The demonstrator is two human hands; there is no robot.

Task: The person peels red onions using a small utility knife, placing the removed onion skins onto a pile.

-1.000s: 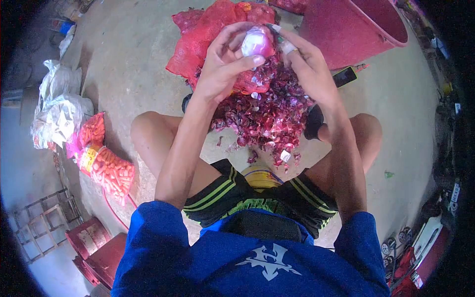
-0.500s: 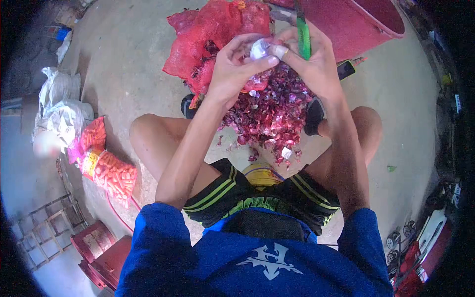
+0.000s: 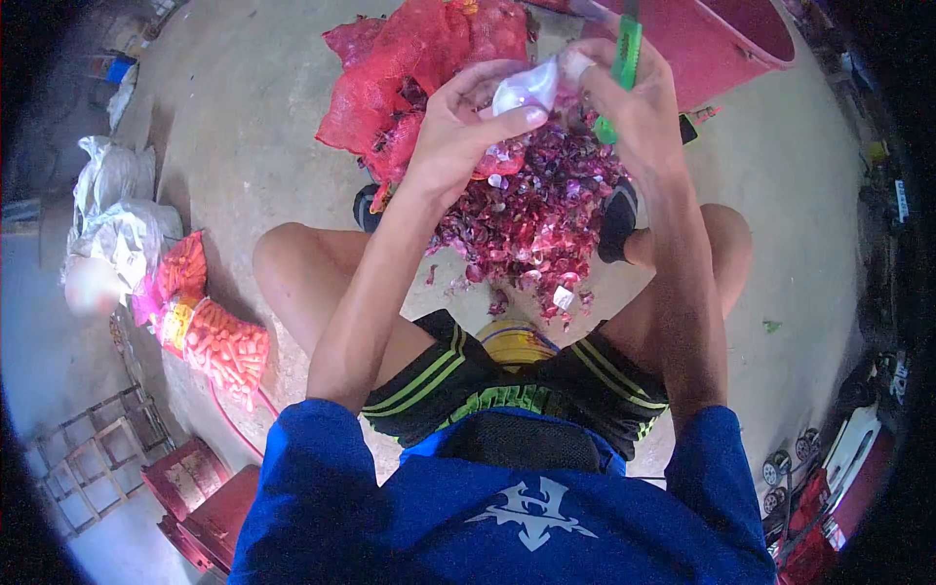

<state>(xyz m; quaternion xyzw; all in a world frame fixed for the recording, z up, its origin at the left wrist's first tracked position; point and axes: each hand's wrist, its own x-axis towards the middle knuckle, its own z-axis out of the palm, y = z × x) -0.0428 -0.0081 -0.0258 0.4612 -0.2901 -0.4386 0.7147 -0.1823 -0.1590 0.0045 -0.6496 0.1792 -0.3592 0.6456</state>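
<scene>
A pale, whitish-purple onion [image 3: 525, 91] sits in my left hand [image 3: 453, 132], held between the thumb and curled fingers. My right hand [image 3: 634, 112] is closed round a knife with a green handle [image 3: 629, 54]; its blade points up and away, and is hard to make out. The right thumb and fingertips are beside the onion, with a slight gap, and a wrap shows on one digit. Below both hands, a heap of red-purple onion skins [image 3: 536, 219] lies on the floor between my feet. A red mesh sack [image 3: 375, 93] of onions lies beyond my left hand.
A large red tub [image 3: 707, 58] stands at the upper right. On the left are white sacks [image 3: 127, 229] and a bag of orange, carrot-like pieces [image 3: 224, 336]. Red stools [image 3: 210, 507] stand at the lower left. I sit on something yellow [image 3: 517, 346].
My right hand has moved away from the onion, to the right, and the knife has tilted with it. More of the onion's pale surface shows. My left hand stays nearly in place.
</scene>
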